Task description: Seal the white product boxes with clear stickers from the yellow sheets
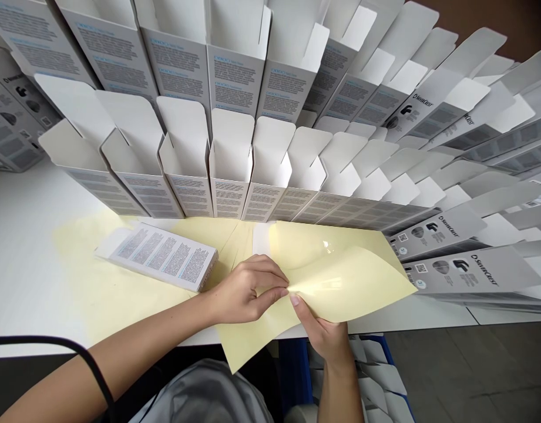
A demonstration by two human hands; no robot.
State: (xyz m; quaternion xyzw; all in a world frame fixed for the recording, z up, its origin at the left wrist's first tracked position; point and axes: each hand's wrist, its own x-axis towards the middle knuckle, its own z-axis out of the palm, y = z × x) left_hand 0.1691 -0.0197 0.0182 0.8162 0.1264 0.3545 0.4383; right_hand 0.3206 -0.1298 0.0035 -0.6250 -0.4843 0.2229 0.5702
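A glossy yellow sheet (340,282) is bent and curled above the near edge of the table. My right hand (329,338) grips it from below, thumb on top near the crease. Thumb and fingers of my left hand (252,291) are pinched together at the same crease, touching the sheet. Whether a thin clear layer is also between those fingertips, I cannot tell. Left of my left hand, a grey-white printed carton (164,252) lies on its side, over more yellow sheets (133,299) spread on the table.
Upright cartons with raised flaps (230,170) stand in rows behind my hands, reaching to the right. More cartons (14,111) are at the far left. Below the edge of the white table (23,235) is a blue crate (292,367) with cartons. A black cable (76,346) loops at lower left.
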